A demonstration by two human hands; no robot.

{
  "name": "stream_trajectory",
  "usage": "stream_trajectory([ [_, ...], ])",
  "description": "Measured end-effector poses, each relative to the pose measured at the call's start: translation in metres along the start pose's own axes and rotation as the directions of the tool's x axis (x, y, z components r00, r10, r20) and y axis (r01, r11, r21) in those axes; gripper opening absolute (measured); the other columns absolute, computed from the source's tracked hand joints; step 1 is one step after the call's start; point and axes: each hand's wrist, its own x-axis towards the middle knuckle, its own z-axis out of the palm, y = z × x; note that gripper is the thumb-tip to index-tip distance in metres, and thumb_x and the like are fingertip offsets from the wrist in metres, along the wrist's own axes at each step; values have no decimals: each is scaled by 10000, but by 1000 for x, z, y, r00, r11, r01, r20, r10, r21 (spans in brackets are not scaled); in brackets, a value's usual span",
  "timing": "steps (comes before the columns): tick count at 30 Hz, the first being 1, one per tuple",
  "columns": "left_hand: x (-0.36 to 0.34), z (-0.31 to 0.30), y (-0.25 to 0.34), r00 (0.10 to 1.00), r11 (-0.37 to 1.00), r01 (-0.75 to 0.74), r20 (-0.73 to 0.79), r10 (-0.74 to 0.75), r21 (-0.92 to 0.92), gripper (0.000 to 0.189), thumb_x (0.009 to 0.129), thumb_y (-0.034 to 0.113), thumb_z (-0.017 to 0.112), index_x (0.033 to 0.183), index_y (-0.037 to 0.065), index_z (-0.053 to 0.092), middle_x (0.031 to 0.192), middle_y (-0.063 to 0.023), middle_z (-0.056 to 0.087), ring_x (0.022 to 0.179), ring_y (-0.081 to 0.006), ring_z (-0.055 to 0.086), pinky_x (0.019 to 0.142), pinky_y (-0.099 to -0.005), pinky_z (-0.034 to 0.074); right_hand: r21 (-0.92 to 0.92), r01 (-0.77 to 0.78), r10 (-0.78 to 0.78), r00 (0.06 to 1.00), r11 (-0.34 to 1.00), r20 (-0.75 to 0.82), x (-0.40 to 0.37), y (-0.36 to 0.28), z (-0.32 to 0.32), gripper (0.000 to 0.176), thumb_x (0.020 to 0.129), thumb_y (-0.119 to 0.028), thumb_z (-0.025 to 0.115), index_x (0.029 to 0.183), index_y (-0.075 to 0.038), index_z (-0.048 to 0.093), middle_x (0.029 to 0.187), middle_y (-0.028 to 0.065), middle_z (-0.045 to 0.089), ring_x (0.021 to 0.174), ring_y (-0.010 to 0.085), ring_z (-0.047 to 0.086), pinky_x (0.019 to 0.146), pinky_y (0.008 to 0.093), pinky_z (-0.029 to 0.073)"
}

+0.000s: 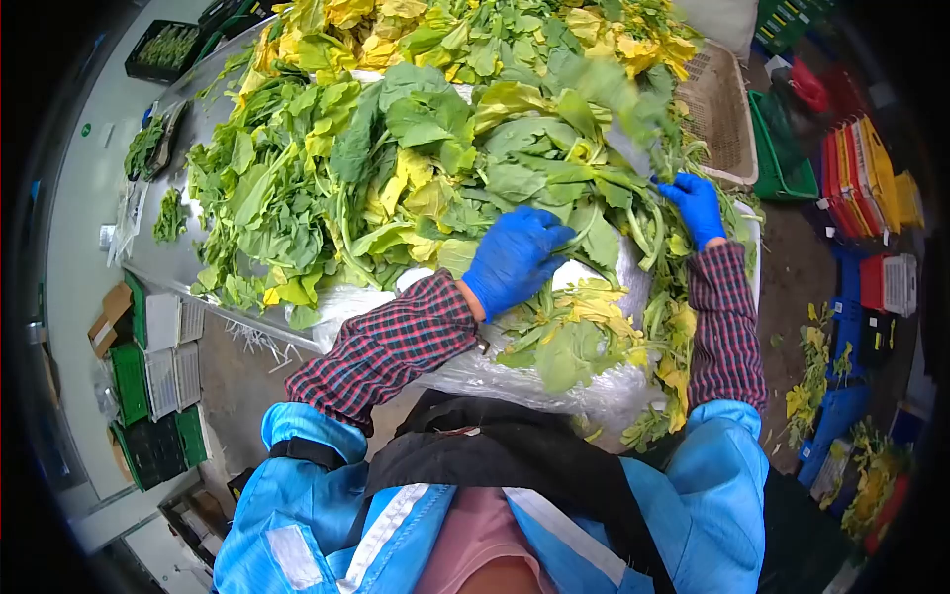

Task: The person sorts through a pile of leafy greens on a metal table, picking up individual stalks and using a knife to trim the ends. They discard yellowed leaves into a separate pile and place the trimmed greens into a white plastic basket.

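Observation:
A big heap of leafy greens (267, 188), green mixed with yellowed leaves, covers the table in front of me. My left hand (517, 259), in a blue glove, is at the near edge of the heap, its fingers curled onto the leaves and partly hidden. To the right, my right hand (695, 206), also blue-gloved, has its fingers pinched at the stem end of a leafy stalk (638, 183). A blurred leaf (604, 87) stands above that hand. Yellow leaves (594, 312) lie on clear plastic wrap (495, 381) close to my body.
A beige plastic crate (717, 114) stands beyond my right hand, with a green crate (787, 163) beside it. Stacked crates (158, 371) stand at lower left. Fallen leaves (809, 376) lie at right. A small bunch of greens (170, 216) sits on the metal table (188, 262).

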Motion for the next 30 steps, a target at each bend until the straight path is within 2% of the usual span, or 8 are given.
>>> stream_trajectory([
  [3,11,5,28,997,980,-62,-61,52,-187,311,749,173,628,1059,141,622,907,-70,605,840,-263,567,716,-338,474,484,-179,187,982,857,32,-25,-49,-47,143,763,-122,661,693,-52,557,629,-12,507,582,98,472,540,250,381],
  [9,58,0,72,850,897,-390,-456,264,-207,415,764,160,620,1171,146,540,933,-98,581,859,-290,555,752,-371,459,417,-317,315,946,852,74,-81,-133,-64,122,807,-154,625,738,-77,559,662,-20,513,594,72,504,581,201,419],
  [15,33,55,35,898,871,-432,22,439,233,207,743,174,573,921,81,618,1036,-45,589,1114,-238,462,911,-403,372,528,-291,351,936,798,-14,-103,-106,-75,267,842,-300,584,910,-53,660,617,-48,463,527,42,432,475,183,336],
  [17,24,68,18,883,909,-335,420,212,247,184,730,155,556,877,94,646,997,-4,607,1192,-199,391,960,-421,321,680,-268,406,913,682,-47,-109,-95,-80,262,844,-292,581,885,-50,675,606,-49,451,525,34,419,473,179,324],
  [19,16,64,12,902,839,-423,244,355,343,212,724,134,577,922,117,650,933,-15,619,1078,-226,494,881,-402,395,684,-279,439,896,674,-66,-119,-104,-91,257,839,-291,590,836,-48,672,599,-47,454,513,33,407,467,175,310],
  [21,23,37,38,992,991,-29,121,45,-133,209,730,119,595,931,130,647,877,-49,617,901,-256,573,756,-376,458,457,-256,328,941,852,-84,-128,-115,-89,253,835,-286,597,835,-43,667,593,-43,459,501,36,403,465,174,303],
  [23,37,30,61,921,907,-326,-306,241,-266,180,753,110,597,930,122,633,851,-67,609,798,-273,588,678,-359,475,431,-236,276,961,871,-31,-129,-125,-76,182,807,-225,643,757,-50,633,571,-21,486,478,45,413,450,185,311],
  [30,51,43,77,909,939,-255,-389,151,-231,261,667,224,694,853,74,588,847,-101,525,811,-312,510,692,-396,433,465,-142,192,980,874,-61,-142,-180,-36,148,770,-134,682,797,-40,572,600,-29,482,484,40,420,431,185,323],
])
